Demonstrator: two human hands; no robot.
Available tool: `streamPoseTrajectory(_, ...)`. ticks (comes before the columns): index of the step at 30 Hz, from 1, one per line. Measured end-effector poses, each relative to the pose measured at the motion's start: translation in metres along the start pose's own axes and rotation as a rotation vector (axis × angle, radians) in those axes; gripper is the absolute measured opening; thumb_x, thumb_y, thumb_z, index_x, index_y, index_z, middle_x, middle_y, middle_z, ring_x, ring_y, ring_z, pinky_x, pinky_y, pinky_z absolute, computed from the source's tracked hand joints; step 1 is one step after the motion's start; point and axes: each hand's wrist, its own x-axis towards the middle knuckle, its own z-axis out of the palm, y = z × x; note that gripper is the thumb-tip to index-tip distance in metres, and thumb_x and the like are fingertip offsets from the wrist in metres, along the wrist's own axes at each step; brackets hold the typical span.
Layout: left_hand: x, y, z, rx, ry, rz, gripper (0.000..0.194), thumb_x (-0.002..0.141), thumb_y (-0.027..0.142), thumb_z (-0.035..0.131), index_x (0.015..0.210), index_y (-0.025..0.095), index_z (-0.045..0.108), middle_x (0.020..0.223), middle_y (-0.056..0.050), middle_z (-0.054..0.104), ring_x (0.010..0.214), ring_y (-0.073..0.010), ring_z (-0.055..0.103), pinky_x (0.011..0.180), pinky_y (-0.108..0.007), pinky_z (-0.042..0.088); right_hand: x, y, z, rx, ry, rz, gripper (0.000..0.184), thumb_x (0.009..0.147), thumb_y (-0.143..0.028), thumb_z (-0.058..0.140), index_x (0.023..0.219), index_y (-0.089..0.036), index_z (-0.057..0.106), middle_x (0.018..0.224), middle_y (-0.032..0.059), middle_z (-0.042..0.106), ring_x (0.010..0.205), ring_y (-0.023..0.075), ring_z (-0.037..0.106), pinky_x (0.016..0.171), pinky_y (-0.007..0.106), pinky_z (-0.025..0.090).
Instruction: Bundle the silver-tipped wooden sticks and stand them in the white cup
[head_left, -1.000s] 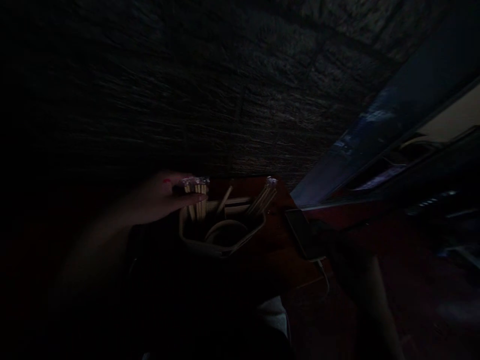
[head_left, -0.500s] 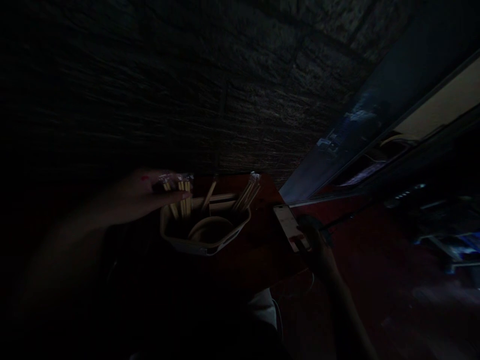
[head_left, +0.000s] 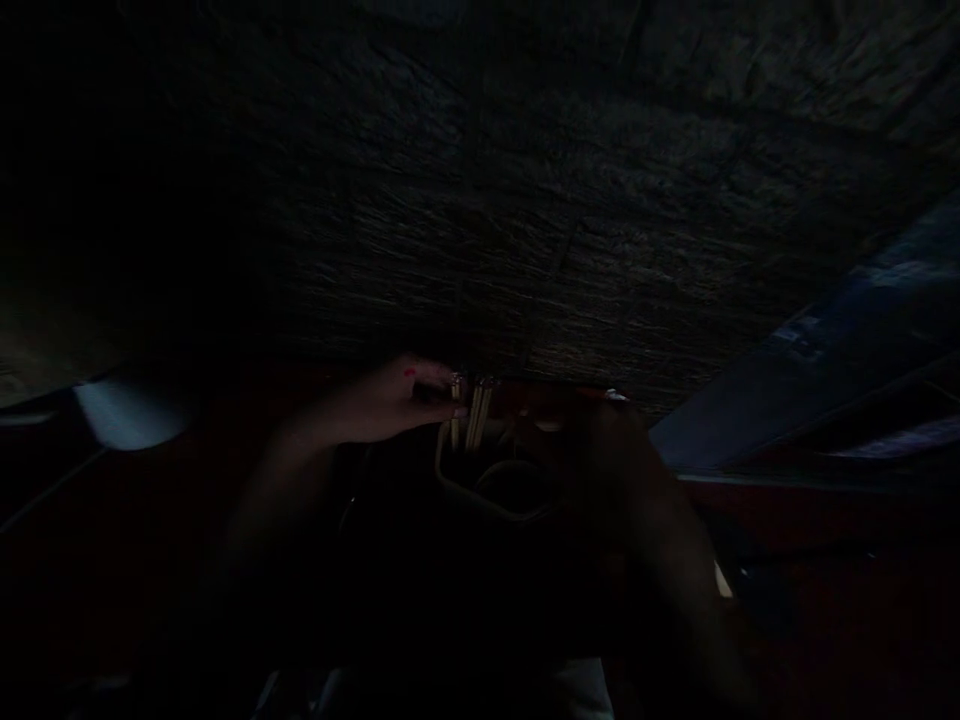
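In the dim head view, a bin-like basket (head_left: 480,507) holds several thin wooden sticks (head_left: 478,415) that look like chopsticks in clear wrapping, standing upright at its left. My left hand (head_left: 382,400) comes in from the left, its thumb across the front of the sticks and its fingers behind them, closed on them. My right hand (head_left: 592,435) is over the right side of the basket, close to the sticks. It is dark and smeared, so its fingers and anything in them cannot be made out. A round rim (head_left: 517,467) shows inside the basket.
A rough stone-like wall (head_left: 420,200) rises right behind the basket. A grey-blue post (head_left: 780,350) slants along the right, beside a dark red floor (head_left: 840,620). A pale object (head_left: 131,410) is at the left, and a small pale patch (head_left: 722,580) shows beside my right forearm.
My right hand has left the phone at the right and moved over the basket. My left hand is still at the sticks. The view has swung left, shifting everything rightward.
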Motion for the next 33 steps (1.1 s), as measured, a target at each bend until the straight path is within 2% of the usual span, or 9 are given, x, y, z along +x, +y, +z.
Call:
streamPoseTrajectory(2, -0.001, 0.001, 0.000, -0.018, 0.035, 0.008, 0.020, 0.083, 0.029, 0.061, 0.096, 0.017, 0.069, 0.097, -0.002, 0.073, 0.094, -0.0170, 0.067, 0.084, -0.026, 0.049, 0.018, 0.001, 0.004, -0.040, -0.032, 0.003, 0.028, 0.089, -0.040, 0.056, 0.100, -0.020, 0.072, 0.099, 0.0100, 0.074, 0.088, 0.0259, 0.070, 0.072, 0.034, 0.051)
streamPoseTrajectory(6, 0.004, -0.001, 0.006, -0.101, 0.069, 0.024, 0.019, 0.082, 0.024, 0.063, 0.097, 0.014, 0.067, 0.101, -0.005, 0.073, 0.096, -0.0169, 0.067, 0.084, -0.026, 0.050, 0.034, 0.012, 0.005, -0.043, 0.001, -0.001, 0.028, 0.087, -0.033, 0.059, 0.111, -0.018, 0.065, 0.096, 0.0104, 0.074, 0.084, 0.0248, 0.070, 0.067, 0.031, 0.050)
streamPoseTrajectory(10, 0.011, -0.002, 0.014, -0.127, 0.049, 0.030, 0.020, 0.081, 0.024, 0.064, 0.097, 0.013, 0.067, 0.100, -0.006, 0.074, 0.094, -0.0180, 0.067, 0.083, -0.028, 0.051, 0.035, 0.022, 0.004, 0.123, -0.146, -0.069, 0.019, 0.088, -0.030, 0.058, 0.104, -0.023, 0.065, 0.089, 0.0026, 0.073, 0.073, 0.0182, 0.069, 0.060, 0.027, 0.049)
streamPoseTrajectory(15, 0.015, -0.003, 0.016, -0.069, 0.063, 0.065, 0.016, 0.081, 0.023, 0.064, 0.093, 0.013, 0.069, 0.095, -0.004, 0.074, 0.088, -0.0169, 0.068, 0.076, -0.026, 0.050, 0.036, 0.019, 0.009, 0.390, -0.150, -0.185, 0.021, 0.086, -0.023, 0.063, 0.107, -0.025, 0.064, 0.104, -0.0006, 0.071, 0.089, 0.0145, 0.068, 0.074, 0.025, 0.051)
streamPoseTrajectory(20, 0.019, -0.008, 0.017, -0.053, 0.048, 0.080, 0.017, 0.081, 0.024, 0.065, 0.093, 0.012, 0.069, 0.095, -0.005, 0.074, 0.087, -0.0166, 0.068, 0.078, -0.026, 0.049, 0.040, 0.017, 0.013, 0.411, -0.124, -0.218, 0.013, 0.087, -0.018, 0.061, 0.097, -0.022, 0.068, 0.102, 0.0010, 0.071, 0.092, 0.0156, 0.067, 0.079, 0.028, 0.051)
streamPoseTrajectory(24, 0.021, -0.012, 0.019, -0.051, 0.041, 0.085, 0.018, 0.082, 0.023, 0.064, 0.096, 0.013, 0.069, 0.097, -0.005, 0.074, 0.089, -0.0171, 0.068, 0.080, -0.027, 0.049, 0.041, 0.022, 0.014, 0.450, -0.100, -0.189, 0.012, 0.087, -0.018, 0.060, 0.095, -0.022, 0.068, 0.096, 0.0012, 0.072, 0.089, 0.0167, 0.068, 0.078, 0.029, 0.052)
streamPoseTrajectory(29, 0.019, -0.013, 0.019, -0.038, 0.061, 0.087, 0.016, 0.082, 0.020, 0.061, 0.093, 0.012, 0.069, 0.093, -0.005, 0.074, 0.085, -0.0171, 0.067, 0.076, -0.027, 0.048, 0.035, 0.026, 0.010, 0.562, -0.037, -0.113, 0.014, 0.085, -0.024, 0.065, 0.098, -0.023, 0.068, 0.101, 0.0023, 0.072, 0.090, 0.0188, 0.070, 0.077, 0.030, 0.056)
streamPoseTrajectory(33, 0.018, -0.014, 0.019, 0.000, 0.090, 0.107, 0.018, 0.084, 0.024, 0.061, 0.094, 0.011, 0.069, 0.092, -0.006, 0.073, 0.085, -0.0174, 0.065, 0.076, -0.027, 0.047, 0.032, 0.026, 0.006, 0.606, -0.115, -0.085, 0.016, 0.087, -0.026, 0.061, 0.102, -0.025, 0.067, 0.100, 0.0018, 0.073, 0.089, 0.0188, 0.071, 0.077, 0.030, 0.057)
